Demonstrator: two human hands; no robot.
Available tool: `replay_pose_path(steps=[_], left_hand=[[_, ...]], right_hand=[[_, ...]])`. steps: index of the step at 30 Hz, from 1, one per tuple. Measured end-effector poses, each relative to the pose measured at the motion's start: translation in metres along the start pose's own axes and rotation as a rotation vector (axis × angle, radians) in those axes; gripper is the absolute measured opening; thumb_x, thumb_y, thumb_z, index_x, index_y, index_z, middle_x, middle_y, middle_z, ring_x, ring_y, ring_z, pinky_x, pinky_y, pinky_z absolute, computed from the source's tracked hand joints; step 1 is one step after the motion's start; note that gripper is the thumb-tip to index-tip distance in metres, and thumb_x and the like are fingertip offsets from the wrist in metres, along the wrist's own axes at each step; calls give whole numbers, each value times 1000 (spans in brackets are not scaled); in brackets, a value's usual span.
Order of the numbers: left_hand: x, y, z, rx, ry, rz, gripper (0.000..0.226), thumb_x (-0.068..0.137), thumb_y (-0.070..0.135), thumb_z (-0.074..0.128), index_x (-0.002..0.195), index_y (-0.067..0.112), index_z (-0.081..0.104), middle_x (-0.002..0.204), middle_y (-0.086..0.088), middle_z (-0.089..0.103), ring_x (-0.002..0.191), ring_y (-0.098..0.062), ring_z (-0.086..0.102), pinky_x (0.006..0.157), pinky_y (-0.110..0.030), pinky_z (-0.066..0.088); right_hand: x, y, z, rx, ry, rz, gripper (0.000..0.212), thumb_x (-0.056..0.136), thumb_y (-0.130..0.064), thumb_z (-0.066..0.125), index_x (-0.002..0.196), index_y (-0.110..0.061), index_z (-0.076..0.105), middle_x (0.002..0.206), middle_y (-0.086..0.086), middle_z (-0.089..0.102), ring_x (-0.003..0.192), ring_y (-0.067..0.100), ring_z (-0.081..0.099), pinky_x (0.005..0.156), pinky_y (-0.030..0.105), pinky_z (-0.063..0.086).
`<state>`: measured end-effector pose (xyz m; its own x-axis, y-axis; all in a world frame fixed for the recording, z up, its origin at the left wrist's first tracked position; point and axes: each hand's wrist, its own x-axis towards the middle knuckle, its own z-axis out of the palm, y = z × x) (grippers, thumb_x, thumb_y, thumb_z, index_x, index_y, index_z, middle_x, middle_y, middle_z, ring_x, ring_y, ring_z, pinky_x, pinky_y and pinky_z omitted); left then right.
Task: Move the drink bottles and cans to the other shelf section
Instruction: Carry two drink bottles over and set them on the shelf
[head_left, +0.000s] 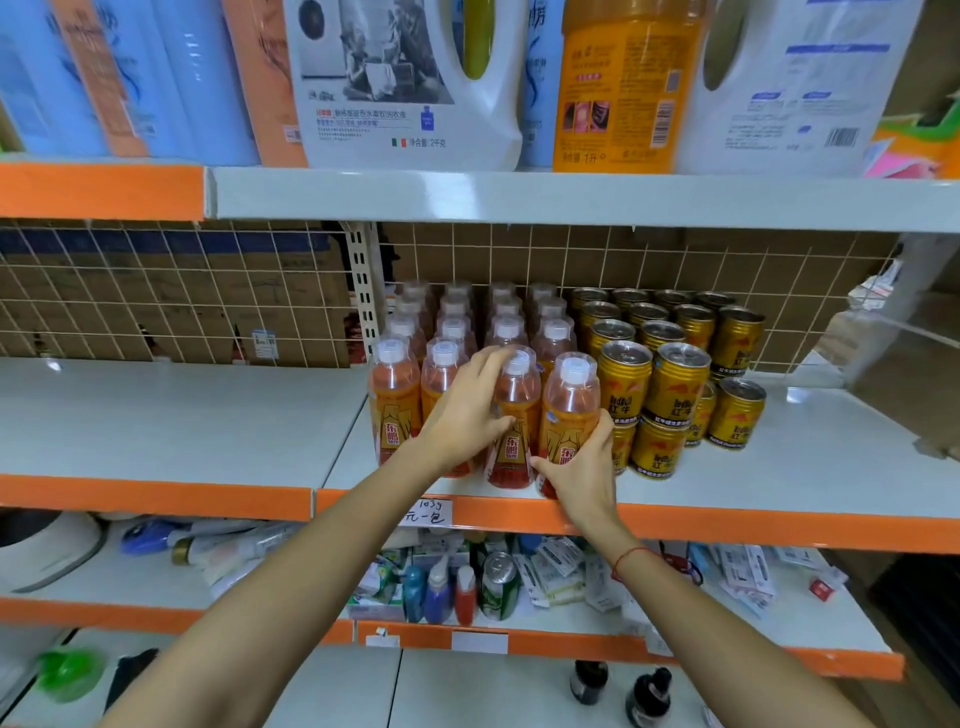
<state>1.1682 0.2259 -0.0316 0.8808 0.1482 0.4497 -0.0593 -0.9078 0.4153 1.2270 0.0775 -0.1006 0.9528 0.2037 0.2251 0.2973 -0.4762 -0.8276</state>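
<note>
We stood in a shop. Metal shelves (519, 200) with orange edges carried stock in rows: bottles (452, 332) and gold cans (675, 338) below, detergent jugs (405, 83) above, and a handwritten price tag (428, 512) under the bottles.

both forearms bare, no sleeves in frame. thin red string bracelet (626, 558) around the right wrist. left hand (467, 410) and right hand (582, 462) ungloved, no rings or watch visible.
</note>
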Motion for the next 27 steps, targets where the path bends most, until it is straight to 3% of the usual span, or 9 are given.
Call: replay_pose_path(steps=[3, 6, 9, 15, 21, 27], left_hand=[[-1, -1, 3, 55, -17, 20, 86, 80, 16, 74, 148, 19, 21, 156, -2, 19, 142, -19, 22, 105, -19, 26], [-1, -1, 4, 101, -23, 21, 88, 79, 18, 75, 148, 16, 20, 158, -4, 12, 145, -21, 15, 114, -30, 25], [5, 4, 1, 142, -17, 36, 86, 78, 19, 77, 145, 13, 25, 157, -6, 16, 145, -23, 16, 117, -36, 25], [16, 10, -9, 241, -109, 90, 90, 74, 20, 79, 146, 13, 26, 152, -7, 25, 140, -25, 25, 114, -36, 26], [16, 13, -3, 274, -118, 54, 94, 72, 21, 79, 147, 13, 23, 153, -8, 22, 137, -29, 29, 110, -41, 32], [17, 17, 6, 318, -37, 61, 90, 66, 21, 83, 139, 10, 32, 145, -10, 31, 131, -28, 37, 108, -40, 33]], right_hand=[[-4, 1, 3, -58, 43, 7, 104, 68, -30, 84, 143, -8, 15, 137, 17, 30, 119, 34, 44, 92, 43, 44], [-4, 0, 0, -107, 27, -2, 106, 68, -35, 83, 145, -9, 14, 137, 15, 30, 120, 33, 44, 91, 42, 44], [-4, 0, -10, -114, -28, -42, 111, 69, -32, 83, 148, -14, 7, 143, 14, 27, 128, 31, 39, 97, 43, 42], [6, -13, -54, -312, -59, -409, 117, 66, -30, 85, 150, -17, 5, 146, 11, 20, 135, 27, 28, 105, 37, 38], [33, -44, -72, -680, -163, -626, 118, 64, -37, 85, 151, -15, 8, 156, 13, 11, 144, 30, 13, 118, 41, 19], [37, -48, -60, -712, -194, -627, 116, 58, -31, 89, 147, -9, 18, 149, 13, 23, 137, 30, 27, 110, 37, 34]])
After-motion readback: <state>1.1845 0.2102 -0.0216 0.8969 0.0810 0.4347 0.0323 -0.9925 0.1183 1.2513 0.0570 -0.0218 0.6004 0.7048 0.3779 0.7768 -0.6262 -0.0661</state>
